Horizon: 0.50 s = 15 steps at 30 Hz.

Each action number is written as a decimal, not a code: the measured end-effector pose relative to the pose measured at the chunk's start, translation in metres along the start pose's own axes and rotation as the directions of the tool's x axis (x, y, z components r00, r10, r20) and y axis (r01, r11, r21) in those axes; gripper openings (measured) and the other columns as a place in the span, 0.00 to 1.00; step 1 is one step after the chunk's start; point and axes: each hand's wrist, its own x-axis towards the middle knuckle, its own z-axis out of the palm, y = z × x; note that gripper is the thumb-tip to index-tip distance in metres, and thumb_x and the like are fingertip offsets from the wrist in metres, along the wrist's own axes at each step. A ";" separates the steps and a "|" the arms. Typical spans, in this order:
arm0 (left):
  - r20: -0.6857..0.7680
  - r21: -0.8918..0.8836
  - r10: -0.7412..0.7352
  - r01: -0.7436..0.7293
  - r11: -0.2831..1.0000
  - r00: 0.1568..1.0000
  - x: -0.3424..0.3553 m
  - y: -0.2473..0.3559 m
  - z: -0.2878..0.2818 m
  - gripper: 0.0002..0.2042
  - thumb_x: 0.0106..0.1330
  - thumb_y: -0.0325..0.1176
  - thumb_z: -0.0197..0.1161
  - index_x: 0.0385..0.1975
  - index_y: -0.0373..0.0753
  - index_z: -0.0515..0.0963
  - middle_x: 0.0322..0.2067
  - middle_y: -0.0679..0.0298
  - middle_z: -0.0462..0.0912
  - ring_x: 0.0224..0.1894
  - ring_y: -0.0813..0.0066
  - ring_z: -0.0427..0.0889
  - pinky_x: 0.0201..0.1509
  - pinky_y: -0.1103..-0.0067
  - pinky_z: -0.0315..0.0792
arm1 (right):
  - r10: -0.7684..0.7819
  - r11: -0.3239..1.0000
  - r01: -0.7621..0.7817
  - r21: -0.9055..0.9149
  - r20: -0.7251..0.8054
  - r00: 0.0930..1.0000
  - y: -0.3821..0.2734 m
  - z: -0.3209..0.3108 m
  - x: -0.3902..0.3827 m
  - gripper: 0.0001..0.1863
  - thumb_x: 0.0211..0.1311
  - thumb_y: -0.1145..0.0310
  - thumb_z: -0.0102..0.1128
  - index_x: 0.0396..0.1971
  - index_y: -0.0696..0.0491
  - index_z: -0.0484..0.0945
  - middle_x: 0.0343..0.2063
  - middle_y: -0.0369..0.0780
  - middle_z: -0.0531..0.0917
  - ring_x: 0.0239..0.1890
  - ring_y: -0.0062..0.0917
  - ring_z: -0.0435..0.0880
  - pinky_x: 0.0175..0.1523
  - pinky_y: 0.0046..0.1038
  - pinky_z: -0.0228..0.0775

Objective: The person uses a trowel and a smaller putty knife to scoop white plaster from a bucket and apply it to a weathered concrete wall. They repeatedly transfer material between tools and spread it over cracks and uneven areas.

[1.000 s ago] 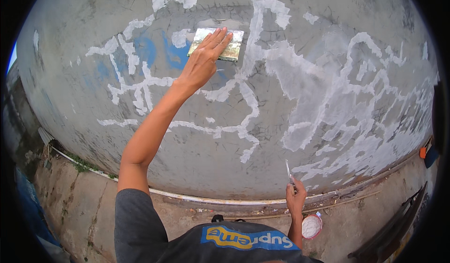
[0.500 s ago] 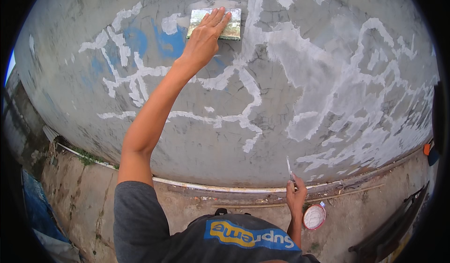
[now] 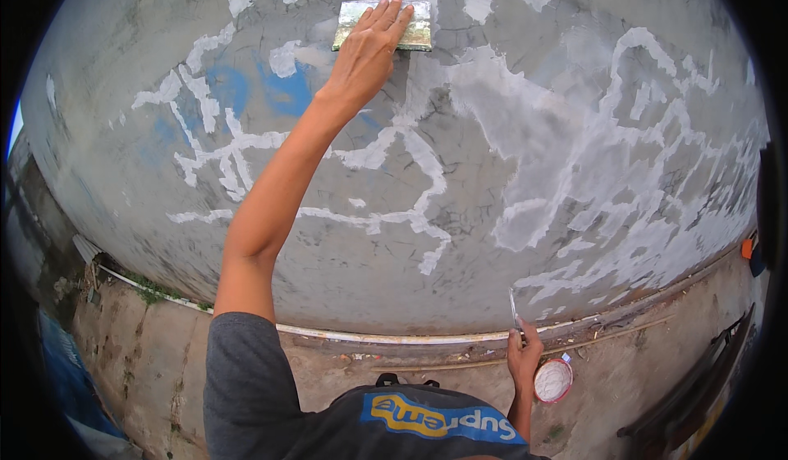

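- Grey wall [image 3: 353, 288]: pale patches [image 3: 566, 132] cross it; the step looks like smoothing filler.
- Broad shiny plate [image 3: 421, 28]: high up at the wall, held in the left hand [image 3: 365, 59], fingers slightly spread over its face, thumb hidden; the next stroke probably calls for even pressure.
- Thin tool [image 3: 513, 302]: pinched in the right hand [image 3: 524, 355], pointing upward.

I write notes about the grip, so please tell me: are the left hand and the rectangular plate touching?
Touching. The head view shows the left hand with its fingers laid across the rectangular plate, no gap visible.
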 end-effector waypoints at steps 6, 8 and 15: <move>-0.049 0.006 -0.002 0.003 1.000 0.999 -0.051 0.016 0.037 0.38 0.51 0.08 0.48 0.68 0.38 0.61 0.70 0.53 0.58 0.72 0.55 0.57 0.75 0.63 0.54 | 0.077 0.997 -0.077 0.004 0.032 0.997 0.000 0.011 -0.002 0.18 0.58 0.75 0.58 0.49 0.62 0.79 0.33 0.49 0.80 0.36 0.35 0.80 0.46 0.31 0.70; -0.046 -0.056 -0.024 0.021 0.998 0.999 -0.068 0.026 0.045 0.40 0.51 0.07 0.47 0.69 0.41 0.61 0.71 0.56 0.55 0.72 0.56 0.55 0.75 0.63 0.54 | 0.041 0.999 -0.042 0.020 0.044 0.998 -0.001 0.016 -0.001 0.18 0.58 0.75 0.59 0.49 0.62 0.79 0.33 0.49 0.80 0.36 0.35 0.80 0.46 0.31 0.70; 0.173 -0.169 -0.078 0.108 0.980 0.982 -0.112 0.059 0.015 0.38 0.50 0.07 0.48 0.65 0.41 0.67 0.67 0.56 0.64 0.70 0.57 0.61 0.74 0.65 0.58 | -0.031 0.999 0.031 0.009 0.067 0.997 -0.033 0.012 0.019 0.17 0.57 0.77 0.58 0.48 0.61 0.79 0.33 0.47 0.80 0.36 0.35 0.80 0.46 0.30 0.70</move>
